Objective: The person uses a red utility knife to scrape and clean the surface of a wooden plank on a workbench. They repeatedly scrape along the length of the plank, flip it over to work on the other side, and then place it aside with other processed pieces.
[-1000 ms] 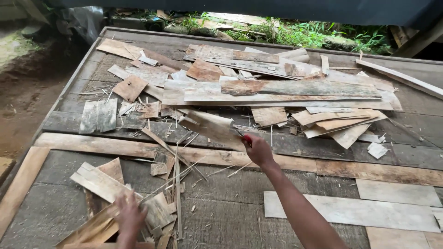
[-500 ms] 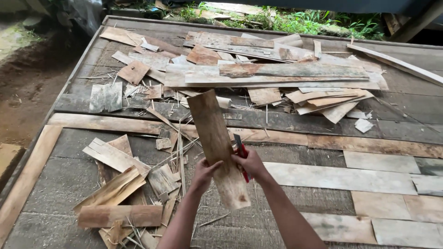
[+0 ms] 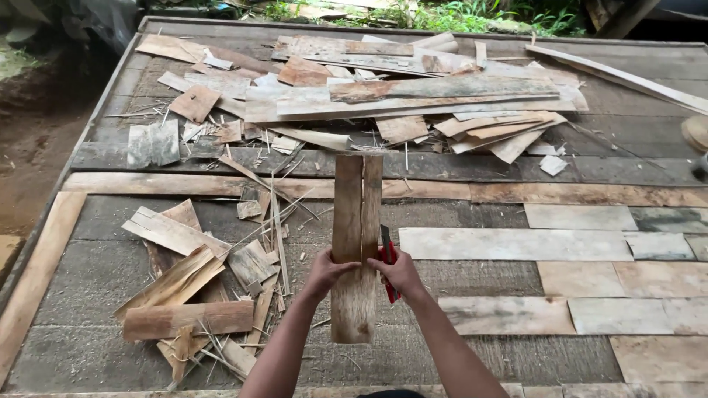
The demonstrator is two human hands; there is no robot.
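Scrap-strewn plank platform (image 3: 221, 335), greenery beyond

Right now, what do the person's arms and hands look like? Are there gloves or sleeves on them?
No gloves and no sleeves show. The left hand and the right hand are both bare, and the two forearms are bare right down to the bottom edge of the picture. I see no watch, ring or bracelet on either wrist. Both arms look slim and come up from the bottom middle of the view.

A broad platform of grey weathered planks (image 3: 103, 273) lay outdoors in daylight. Beyond its far edge grew green plants (image 3: 472, 13); left of the platform lay bare brown earth (image 3: 33, 140).
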